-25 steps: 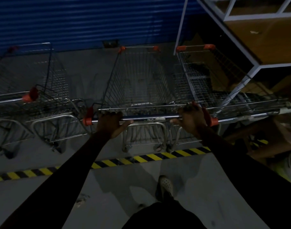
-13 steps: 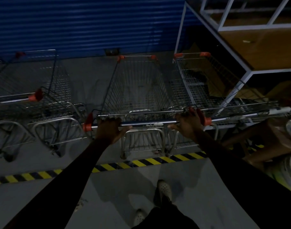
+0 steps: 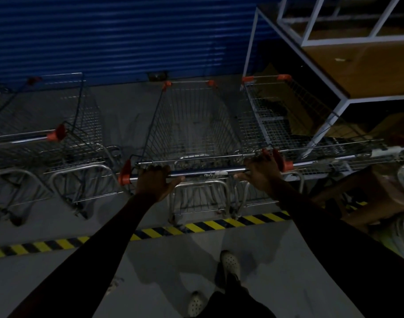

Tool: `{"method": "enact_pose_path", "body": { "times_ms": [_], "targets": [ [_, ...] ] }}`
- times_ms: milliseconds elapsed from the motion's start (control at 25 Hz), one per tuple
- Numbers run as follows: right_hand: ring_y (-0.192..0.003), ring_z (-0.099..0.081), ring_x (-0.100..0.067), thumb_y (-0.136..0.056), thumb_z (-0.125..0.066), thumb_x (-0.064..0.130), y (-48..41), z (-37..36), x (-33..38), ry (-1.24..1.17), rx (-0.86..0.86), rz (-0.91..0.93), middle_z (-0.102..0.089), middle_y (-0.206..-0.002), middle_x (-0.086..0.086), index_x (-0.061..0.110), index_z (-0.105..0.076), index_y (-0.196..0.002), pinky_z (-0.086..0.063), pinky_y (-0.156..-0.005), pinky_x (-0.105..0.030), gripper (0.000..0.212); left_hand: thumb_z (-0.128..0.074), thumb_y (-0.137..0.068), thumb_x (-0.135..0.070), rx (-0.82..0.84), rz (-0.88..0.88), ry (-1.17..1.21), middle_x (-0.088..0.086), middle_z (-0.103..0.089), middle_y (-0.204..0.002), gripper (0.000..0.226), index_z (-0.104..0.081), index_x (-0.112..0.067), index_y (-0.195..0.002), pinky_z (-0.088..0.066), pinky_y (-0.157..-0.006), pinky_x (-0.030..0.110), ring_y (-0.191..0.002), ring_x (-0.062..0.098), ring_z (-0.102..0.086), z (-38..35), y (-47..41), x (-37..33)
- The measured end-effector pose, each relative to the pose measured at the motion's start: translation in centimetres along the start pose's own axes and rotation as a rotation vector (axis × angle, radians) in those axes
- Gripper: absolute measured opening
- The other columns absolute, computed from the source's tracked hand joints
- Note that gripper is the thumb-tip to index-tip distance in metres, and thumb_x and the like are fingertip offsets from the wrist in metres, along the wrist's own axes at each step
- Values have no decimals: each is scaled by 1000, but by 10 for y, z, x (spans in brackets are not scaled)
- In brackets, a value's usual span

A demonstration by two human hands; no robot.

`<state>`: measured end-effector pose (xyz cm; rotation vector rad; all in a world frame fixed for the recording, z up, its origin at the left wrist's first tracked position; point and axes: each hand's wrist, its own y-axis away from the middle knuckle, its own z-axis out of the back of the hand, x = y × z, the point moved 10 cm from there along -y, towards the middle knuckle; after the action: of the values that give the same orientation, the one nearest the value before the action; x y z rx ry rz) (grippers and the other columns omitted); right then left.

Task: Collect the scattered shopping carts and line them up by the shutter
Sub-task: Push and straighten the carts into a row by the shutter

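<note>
A person's left hand and right hand both grasp the handle bar of a wire shopping cart, fingers curled over it, in a dimly lit bay. The cart stretches ahead of the hands toward the blue shutter, its front end close to the shutter's foot. A second cart stands just beside the right hand, close against the first, under a white metal shelf frame. A third cart sits apart, beyond the left hand. Yellow-and-black floor tape runs below the hands, with white shoes nearer the person.
</note>
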<state>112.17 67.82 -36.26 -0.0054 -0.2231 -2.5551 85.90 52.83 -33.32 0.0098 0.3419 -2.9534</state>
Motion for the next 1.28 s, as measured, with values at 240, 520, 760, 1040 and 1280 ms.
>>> {"method": "enact_pose_path", "body": {
  "times_ms": [240, 520, 760, 1040, 1280],
  "targets": [
    [-120, -55, -36, -73, -34, 77, 10, 12, 4, -90, -34, 91, -66, -120, -9, 23, -62, -121, -30, -110, -56, 78, -19, -67, -95, 195, 147, 22, 10, -66, -107, 96, -62, -20, -110, -47, -91, 51, -104, 34, -61, -21, -13, -7],
    [-112, -57, -28, -67, -59, 58, 29, 53, -30, -256, -150, 217, -57, -125, -5, 22, -54, -128, -49, -92, -43, 71, -28, -76, -81, 216, -127, 184, 11, -55, -123, 87, -52, -15, -127, -42, -93, 42, -115, 31, -50, -2, -54, -168],
    [-111, -54, -37, -68, -74, 24, 33, 46, -119, -224, -82, 84, -54, -122, -15, 8, -48, -127, -47, -88, -37, 66, -53, -82, -67, 336, -146, 261, 9, -56, -132, 71, -45, -23, -137, -45, -94, 38, -118, 30, -54, -36, -76, -272],
    [-109, -60, -30, -88, -56, 46, 17, 10, -129, -62, -12, 57, -68, -109, -4, 20, -64, -106, -35, -105, -50, 33, -47, -83, -73, 257, -21, -3, 3, -69, -115, 63, -56, -29, -127, -48, -87, 34, -105, 25, -65, -41, -90, -281],
    [-112, -56, -30, -89, -54, 51, 22, 13, -133, 32, -65, 82, -68, -110, -4, 21, -63, -110, -31, -106, -48, 37, -46, -84, -71, 304, 6, 70, 2, -69, -115, 57, -60, -29, -120, -45, -88, 32, -109, 26, -63, -49, -97, -283]
  ]
}}
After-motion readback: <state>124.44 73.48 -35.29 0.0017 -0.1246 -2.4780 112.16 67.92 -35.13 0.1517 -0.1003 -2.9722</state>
